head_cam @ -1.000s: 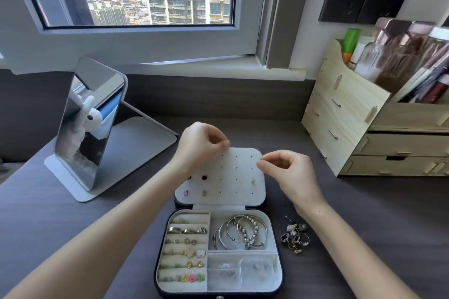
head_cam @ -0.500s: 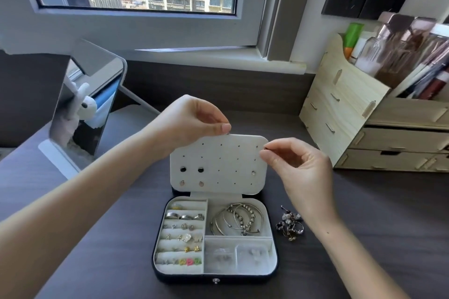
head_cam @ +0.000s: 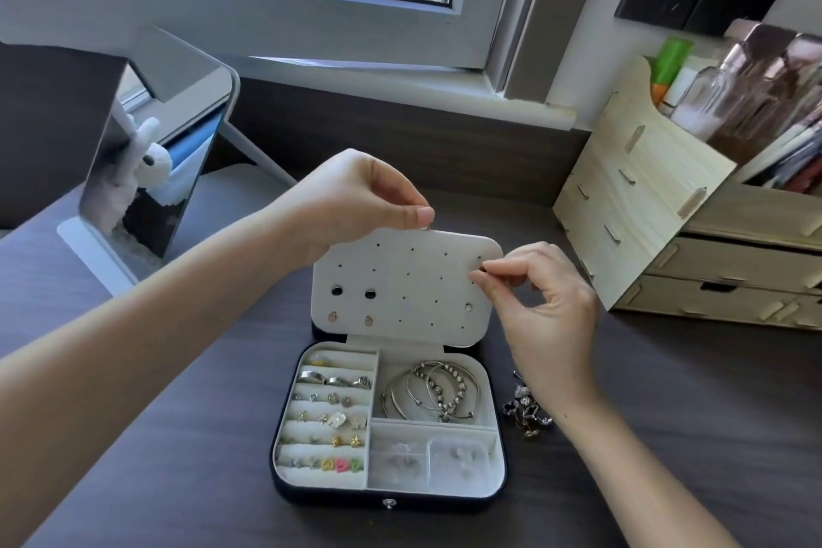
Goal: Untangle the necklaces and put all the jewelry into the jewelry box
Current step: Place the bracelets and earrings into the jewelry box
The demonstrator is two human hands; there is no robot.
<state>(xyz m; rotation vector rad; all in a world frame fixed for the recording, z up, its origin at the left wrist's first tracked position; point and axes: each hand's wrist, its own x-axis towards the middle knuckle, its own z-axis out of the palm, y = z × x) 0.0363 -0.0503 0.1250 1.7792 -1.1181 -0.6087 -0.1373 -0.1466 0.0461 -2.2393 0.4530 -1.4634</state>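
An open dark jewelry box (head_cam: 387, 501) lies on the desk in front of me, its white perforated lid panel (head_cam: 413, 285) standing upright. My left hand (head_cam: 356, 200) pinches something tiny at the panel's top edge. At the panel's right edge my right hand (head_cam: 540, 303) pinches a small item I cannot make out. Rings and earrings (head_cam: 331, 414) fill the left rows, bracelets (head_cam: 429, 389) lie in the upper right compartment. A small tangled heap of jewelry (head_cam: 527, 409) sits on the desk just right of the box, under my right wrist.
A tilting mirror (head_cam: 151, 165) stands at the left. A wooden drawer organiser (head_cam: 658, 227) with bottles stands at the right. The window sill and wall run behind the desk.
My view has tilted down and closer. Both hands have stayed at the lid panel, the left at its top edge, the right drawing in to its right edge.
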